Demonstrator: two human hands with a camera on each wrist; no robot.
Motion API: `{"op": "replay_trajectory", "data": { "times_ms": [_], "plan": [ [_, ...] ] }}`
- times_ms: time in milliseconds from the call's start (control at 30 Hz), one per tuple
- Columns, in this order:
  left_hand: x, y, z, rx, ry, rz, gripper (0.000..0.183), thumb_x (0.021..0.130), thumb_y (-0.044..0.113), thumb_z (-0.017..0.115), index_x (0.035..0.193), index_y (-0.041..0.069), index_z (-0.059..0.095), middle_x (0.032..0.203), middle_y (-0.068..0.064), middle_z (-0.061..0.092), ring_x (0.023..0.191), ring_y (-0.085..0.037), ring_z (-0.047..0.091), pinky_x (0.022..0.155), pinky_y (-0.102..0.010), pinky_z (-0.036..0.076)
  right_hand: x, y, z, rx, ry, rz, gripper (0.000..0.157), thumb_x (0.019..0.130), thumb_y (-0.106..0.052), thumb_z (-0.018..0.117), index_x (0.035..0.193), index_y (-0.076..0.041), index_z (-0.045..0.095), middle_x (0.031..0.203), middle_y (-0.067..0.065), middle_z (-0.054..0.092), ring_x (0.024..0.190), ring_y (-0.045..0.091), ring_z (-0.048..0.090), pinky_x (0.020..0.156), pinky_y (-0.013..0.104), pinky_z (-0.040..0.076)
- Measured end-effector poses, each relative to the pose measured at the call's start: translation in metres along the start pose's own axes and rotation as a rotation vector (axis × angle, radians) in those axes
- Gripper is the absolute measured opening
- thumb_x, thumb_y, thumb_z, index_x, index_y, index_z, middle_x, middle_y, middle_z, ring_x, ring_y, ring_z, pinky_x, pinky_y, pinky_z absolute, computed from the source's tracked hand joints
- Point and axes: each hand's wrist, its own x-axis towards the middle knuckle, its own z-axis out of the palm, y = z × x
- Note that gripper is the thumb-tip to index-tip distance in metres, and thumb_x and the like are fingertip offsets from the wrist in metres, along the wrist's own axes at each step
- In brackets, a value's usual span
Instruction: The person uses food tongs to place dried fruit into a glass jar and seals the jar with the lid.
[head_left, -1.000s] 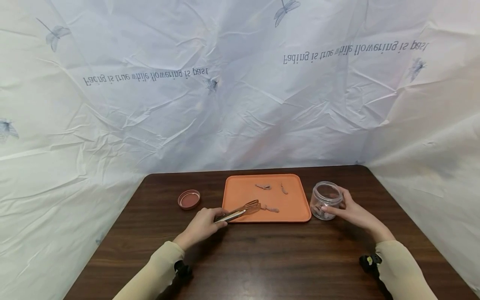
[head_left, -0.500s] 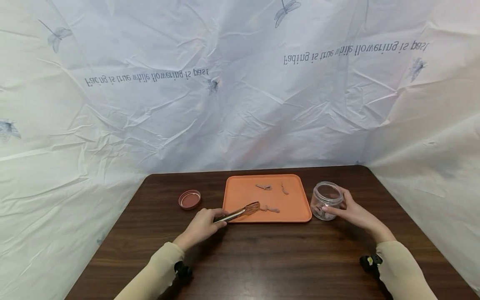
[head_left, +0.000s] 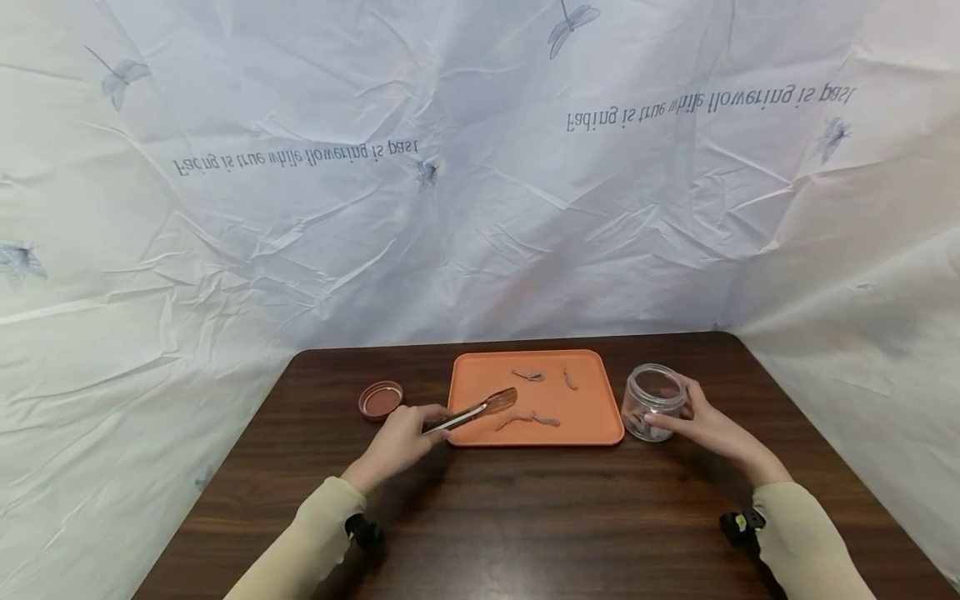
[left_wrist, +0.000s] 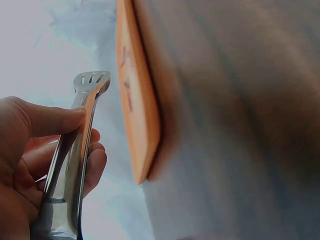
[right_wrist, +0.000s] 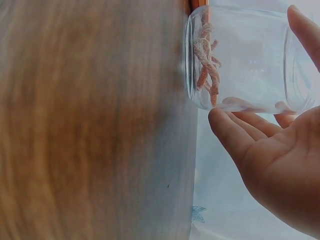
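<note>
Some tongs [left_wrist: 71, 162] between left fingers [left_wrist: 96, 166].

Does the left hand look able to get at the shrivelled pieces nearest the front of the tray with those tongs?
Probably yes: the left hand holds the tongs, whose tips appear over the tray, close to the front pieces in the head view, and nothing covers those.

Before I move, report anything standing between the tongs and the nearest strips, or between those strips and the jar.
Nothing visible stands between the tongs and the nearest strips on the tray. Toward the jar, only the tray's right rim and the jar's own wall intervene; its mouth is open.
</note>
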Motion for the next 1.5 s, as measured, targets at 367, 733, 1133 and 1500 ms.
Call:
{"op": "replay_trajectory", "data": {
  "times_ms": [367, 733, 1133, 1500],
  "plan": [
    [0.000, 0.000, -0.005, -0.008, -0.027, -0.021, 0.032, 0.091, 0.016, 0.077, 0.123, 0.016, 0.072, 0.103, 0.001, 0.075, 0.054, -0.002, 0.047, 0.056, -0.026, 0.039, 0.001, 0.000, 0.001, -0.004, -0.001, 0.003, 0.110, 0.096, -0.046, 0.067, 0.159, -0.007, -0.015, 0.156, 0.040, 0.013, 0.142, 0.059, 0.019, 0.101, 0.072, 0.032],
    [-0.007, -0.007, 0.009, 0.017, -0.096, 0.008, 0.034, 0.090, 0.021, 0.079, 0.123, 0.013, 0.072, 0.093, 0.002, 0.073, 0.057, -0.003, 0.048, 0.056, -0.026, 0.041, -0.001, 0.000, -0.001, -0.010, -0.005, 0.013, 0.110, 0.097, -0.045, 0.067, 0.158, -0.006, -0.015, 0.156, 0.042, 0.009, 0.142, 0.060, 0.017, 0.101, 0.073, 0.031],
    [-0.010, -0.011, 0.013, 0.000, -0.143, -0.046, 0.042, 0.091, 0.027, 0.077, 0.129, 0.010, 0.068, 0.078, 0.006, 0.063, 0.055, -0.006, 0.040, 0.051, -0.026, 0.033, -0.001, -0.001, 0.002, -0.013, -0.005, 0.022, 0.112, 0.096, -0.046, 0.067, 0.158, -0.004, -0.016, 0.156, 0.043, 0.008, 0.142, 0.060, 0.016, 0.101, 0.073, 0.032],
    [-0.009, -0.010, 0.015, 0.029, -0.074, 0.012, 0.031, 0.090, 0.019, 0.077, 0.121, 0.014, 0.073, 0.097, 0.002, 0.074, 0.064, -0.006, 0.051, 0.062, -0.027, 0.045, -0.002, -0.002, 0.000, -0.007, -0.004, 0.009, 0.110, 0.097, -0.045, 0.066, 0.158, -0.006, -0.016, 0.156, 0.041, 0.011, 0.142, 0.060, 0.017, 0.101, 0.073, 0.031]
  ]
}}
